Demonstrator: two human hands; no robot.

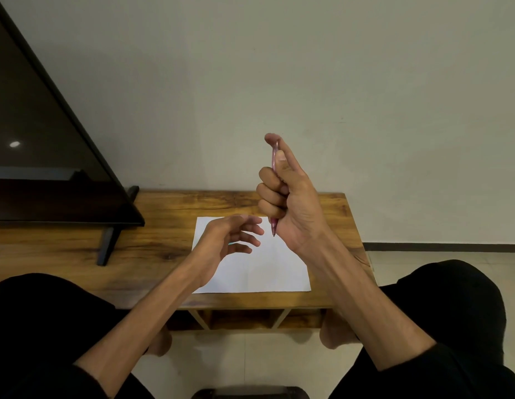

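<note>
Our right hand (291, 197) gripped the slim pink plastic pen (274, 191) upright, tip toward six o'clock. Our left hand (230, 240) hovered relaxed and empty over the white paper sheet (267, 269).

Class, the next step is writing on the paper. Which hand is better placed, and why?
Right. The right hand grips the pink pen, tip pointing down above the white paper. The left hand hovers over the sheet with fingers relaxed and has no pen.
</note>
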